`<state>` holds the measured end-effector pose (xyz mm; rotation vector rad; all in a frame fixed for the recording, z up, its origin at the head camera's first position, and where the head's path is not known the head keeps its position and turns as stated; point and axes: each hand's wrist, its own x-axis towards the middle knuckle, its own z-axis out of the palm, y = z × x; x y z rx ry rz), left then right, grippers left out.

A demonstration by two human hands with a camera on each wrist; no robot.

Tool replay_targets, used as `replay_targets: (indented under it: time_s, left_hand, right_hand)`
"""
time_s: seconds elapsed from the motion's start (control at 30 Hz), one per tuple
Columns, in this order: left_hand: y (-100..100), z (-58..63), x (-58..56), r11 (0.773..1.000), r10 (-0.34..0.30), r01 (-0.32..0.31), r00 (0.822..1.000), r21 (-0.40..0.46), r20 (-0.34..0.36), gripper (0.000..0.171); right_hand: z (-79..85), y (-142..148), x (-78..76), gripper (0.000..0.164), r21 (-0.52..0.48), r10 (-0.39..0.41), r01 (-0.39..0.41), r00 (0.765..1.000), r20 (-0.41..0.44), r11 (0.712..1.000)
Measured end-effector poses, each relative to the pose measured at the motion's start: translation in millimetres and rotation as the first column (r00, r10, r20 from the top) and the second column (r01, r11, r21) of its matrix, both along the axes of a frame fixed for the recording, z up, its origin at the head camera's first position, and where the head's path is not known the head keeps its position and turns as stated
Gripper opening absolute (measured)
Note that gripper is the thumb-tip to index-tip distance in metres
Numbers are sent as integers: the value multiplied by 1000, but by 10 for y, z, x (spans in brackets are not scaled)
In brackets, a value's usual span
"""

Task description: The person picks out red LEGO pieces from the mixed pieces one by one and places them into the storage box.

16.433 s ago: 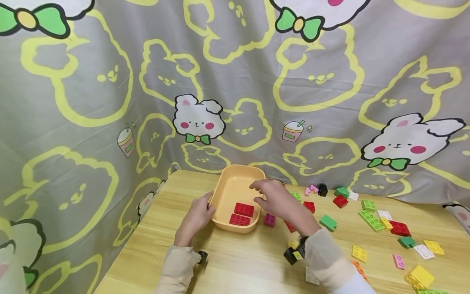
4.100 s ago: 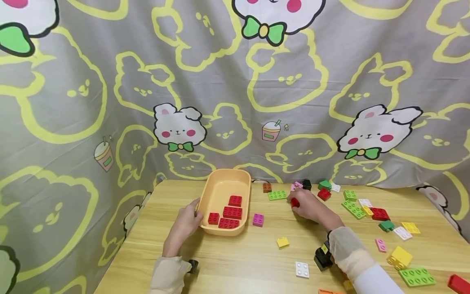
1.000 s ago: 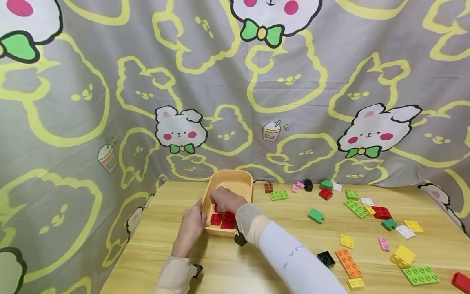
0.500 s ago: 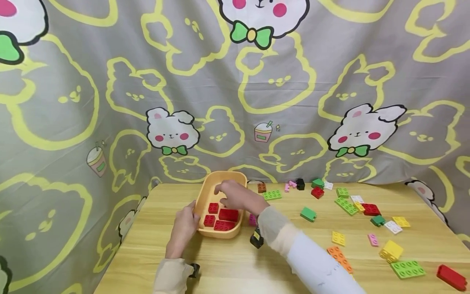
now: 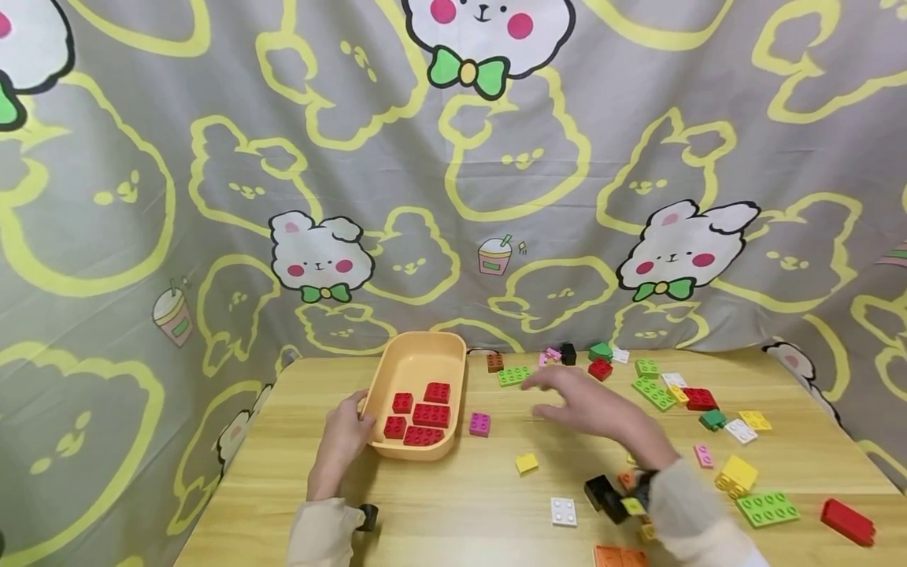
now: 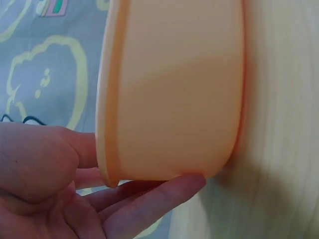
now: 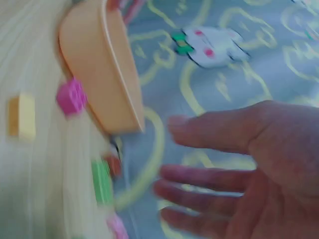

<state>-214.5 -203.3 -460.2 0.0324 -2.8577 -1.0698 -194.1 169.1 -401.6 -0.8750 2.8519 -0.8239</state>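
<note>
A light orange plastic tray (image 5: 418,364) stands at the left of the table with several red toy bricks (image 5: 431,415) lying studs up in its near half. My left hand (image 5: 342,435) holds its left side; in the left wrist view the thumb reaches over the rim and the fingers (image 6: 164,201) lie along the outer wall (image 6: 174,109). My right hand (image 5: 591,405) hovers over the table right of the tray, holding nothing, fingers spread apart from the thumb. Nearest it are a lime green brick (image 5: 513,376) and a magenta brick (image 5: 479,424).
Loose bricks in several colours cover the right side, among them red ones (image 5: 600,369), (image 5: 701,399) and a long red one (image 5: 848,522). A yellow brick (image 5: 527,464) and a white brick (image 5: 563,512) lie nearer the front. A patterned curtain (image 5: 524,299) hangs behind the table.
The tray held two red bricks in the oldest frame and holds several now. The right hand put a red brick in, let go and moved right over the table. The left hand stayed on the tray.
</note>
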Motion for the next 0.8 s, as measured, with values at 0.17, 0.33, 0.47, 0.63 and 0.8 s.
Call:
replay_targets:
  time_s: [0.17,0.33,0.47,0.63,0.8]
  left_hand:
    - [9,60,-35,996,-52,49,998,76,31,46]
    - [-10,74,-10,993,-59,50,995,109,78,45]
    - [-10,54,12,990,-78,66,992,124,99,47]
    - [-56,80,16,990,-78,66,993,126,90,47]
    - [-135,115,20,989,-92,81,992,122,88,47]
  right_hand:
    - [24,625,296,37,16,-106,105,987,120,994]
    - [-40,1050,550,45,0,-228,228,974,-12,974]
    - [-162,1370,744,52,-15,-343,345,927,-151,939]
    - [-279,1774,859,53,62,-409,417,905,-112,907]
    - [-297,2152,863,45,165,-458,451,889,6,877]
